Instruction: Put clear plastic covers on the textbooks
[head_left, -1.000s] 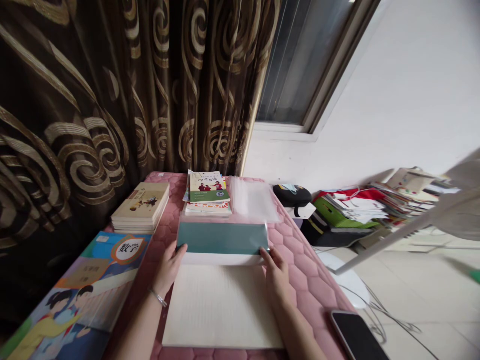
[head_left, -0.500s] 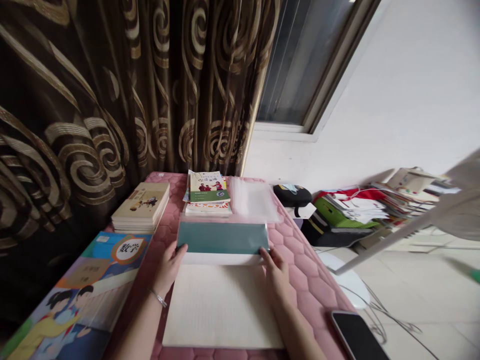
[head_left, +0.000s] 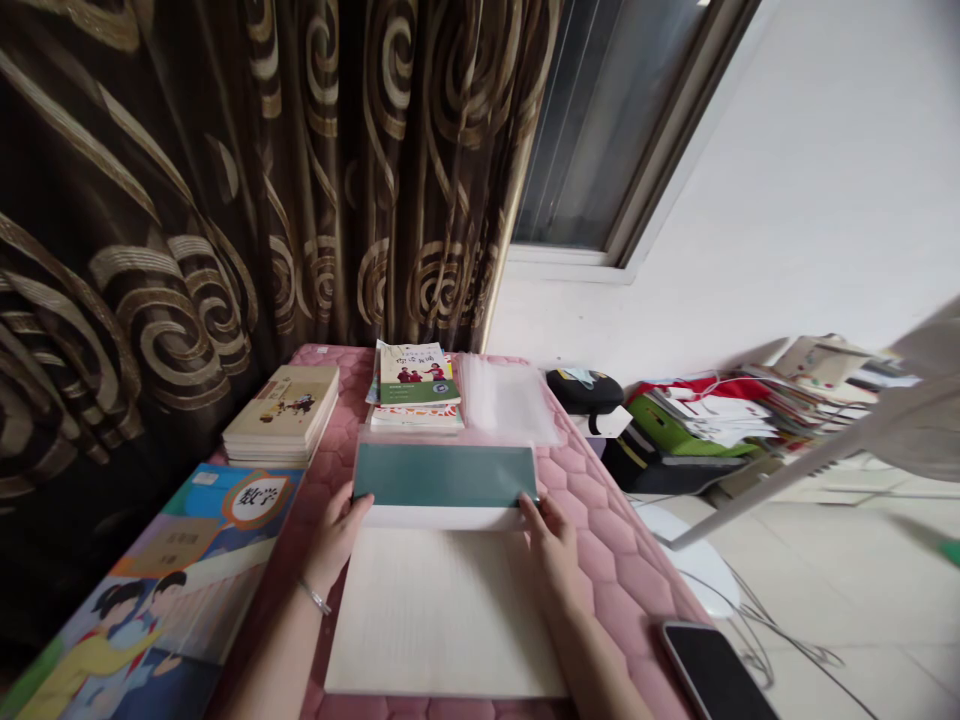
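An open book point(head_left: 442, 610) lies with pale pages up on a pink quilted table top point(head_left: 600, 510). Its green cover flap point(head_left: 444, 475) stands folded up at the far edge, partly inside a clear plastic sleeve point(head_left: 450, 436). My left hand point(head_left: 337, 535) pinches the flap's left corner, a thin bracelet on the wrist. My right hand point(head_left: 551, 535) grips the flap's right corner, fingers curled on it.
A colourful maths book point(head_left: 172, 580) lies at the left, a stack of beige books point(head_left: 283, 412) behind it. Green-covered books point(head_left: 416, 385) and clear sleeves point(head_left: 506, 395) lie at the far edge. A black phone point(head_left: 712, 675) rests at the near right. Dark patterned curtain point(head_left: 225, 180) behind; cluttered floor right.
The green flap has been raised very slightly; both hands stay at its corners almost unmoved.
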